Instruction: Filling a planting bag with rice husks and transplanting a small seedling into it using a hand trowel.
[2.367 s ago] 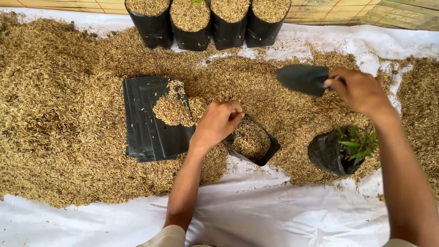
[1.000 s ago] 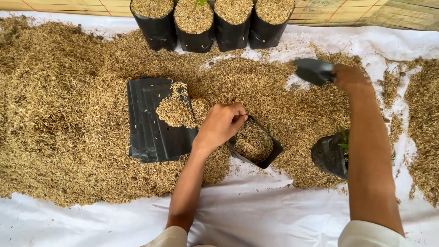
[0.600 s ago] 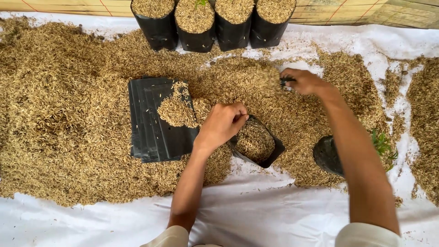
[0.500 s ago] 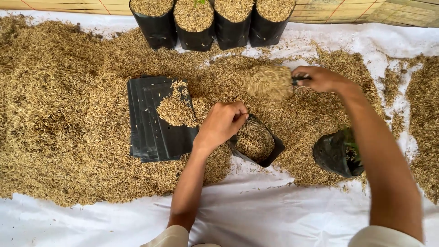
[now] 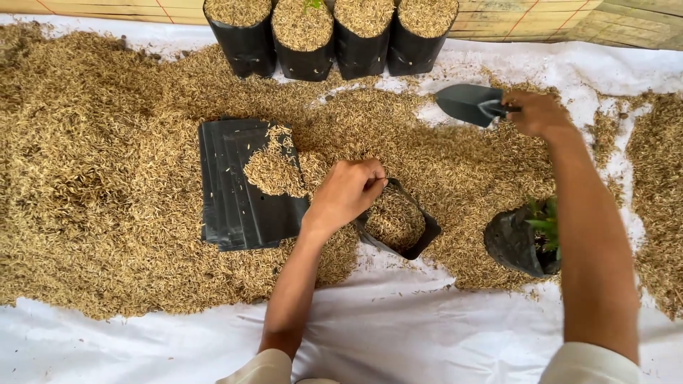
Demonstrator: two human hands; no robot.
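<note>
black bag [image 5: 400, 226], part filled with husks, lies open near the middle of the husk pile [image 5: 107, 178]; the left hand [image 5: 346, 192] is curled, pinching its far-left rim. the right hand [image 5: 537, 114], far right, is closed around the handle of a dark scoop [image 5: 468, 104], well apart from the bag. a stack of flat bags [image 5: 235, 192] lies just left.

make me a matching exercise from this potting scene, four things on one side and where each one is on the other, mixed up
Things:
1. scoop
2. open bag
3. stack of flat bags
4. bag with green plant

Places:
a. lying flat to the left of the left hand, husk heaped on it
b. under the right forearm
c. held in the right hand
d. rim held by the left hand

Pairs: 1-c, 2-d, 3-a, 4-b
</note>
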